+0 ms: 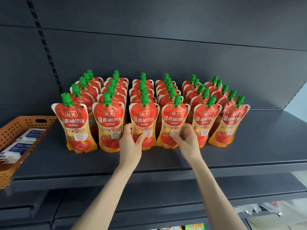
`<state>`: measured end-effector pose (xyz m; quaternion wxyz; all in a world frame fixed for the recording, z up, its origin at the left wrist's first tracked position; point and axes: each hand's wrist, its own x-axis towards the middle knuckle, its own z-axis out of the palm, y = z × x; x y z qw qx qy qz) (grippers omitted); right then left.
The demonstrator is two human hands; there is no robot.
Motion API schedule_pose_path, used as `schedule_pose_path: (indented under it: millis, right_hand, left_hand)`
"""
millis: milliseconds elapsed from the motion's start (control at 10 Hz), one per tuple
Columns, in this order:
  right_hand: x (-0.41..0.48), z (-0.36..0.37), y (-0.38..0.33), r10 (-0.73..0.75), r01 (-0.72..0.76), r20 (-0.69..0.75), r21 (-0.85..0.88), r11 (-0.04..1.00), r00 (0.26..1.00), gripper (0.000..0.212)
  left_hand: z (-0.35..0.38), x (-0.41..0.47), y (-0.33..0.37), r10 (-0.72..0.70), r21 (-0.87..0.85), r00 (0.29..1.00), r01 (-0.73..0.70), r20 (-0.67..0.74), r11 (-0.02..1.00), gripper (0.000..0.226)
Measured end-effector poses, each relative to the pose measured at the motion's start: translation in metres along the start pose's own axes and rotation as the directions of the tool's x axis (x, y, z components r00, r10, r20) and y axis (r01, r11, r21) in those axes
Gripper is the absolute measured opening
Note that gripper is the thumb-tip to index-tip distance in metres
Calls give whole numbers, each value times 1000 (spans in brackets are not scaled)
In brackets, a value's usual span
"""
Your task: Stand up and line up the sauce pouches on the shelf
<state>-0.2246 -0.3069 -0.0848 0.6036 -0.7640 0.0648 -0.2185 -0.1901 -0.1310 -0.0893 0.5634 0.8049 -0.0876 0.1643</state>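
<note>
Several red and orange tomato sauce pouches with green caps stand upright in rows running front to back on the dark shelf (166,156). My left hand (131,143) grips the lower left side of the third front pouch (144,120), thumb across its front. My right hand (187,140) grips the lower right side of the fourth front pouch (174,123), thumb on its front. Both pouches stand on the shelf. The other front pouches stand at the far left (75,127), second from left (109,125) and at the right (205,122) (229,127).
An orange perforated basket (21,123) holding white and blue packets sits at the shelf's left end. The dark back panel rises behind the rows. A bare strip of shelf lies in front of the pouches. Lower shelves with packaged goods (259,208) show below right.
</note>
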Motion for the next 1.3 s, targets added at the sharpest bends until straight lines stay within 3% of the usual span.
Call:
schedule_pose_path:
  millis: [500,1000,1300]
  right_hand:
    - [-2,-1,-2,7,-7,-2,-41,999,1000,31]
    - [-14,-6,-12,-116,108,-47,-150,983,992,49]
    - [-17,-15,-20,-158,142,-90,-159,977,983,35]
  left_hand:
    - [0,-3,-2,-3,-19,1000,3,-5,1000,46]
    - [-3,-14,6,17,-37,999,-18,-28,999,59]
    - [-10,-20,8,34,-47,998,-37,-50,998,62]
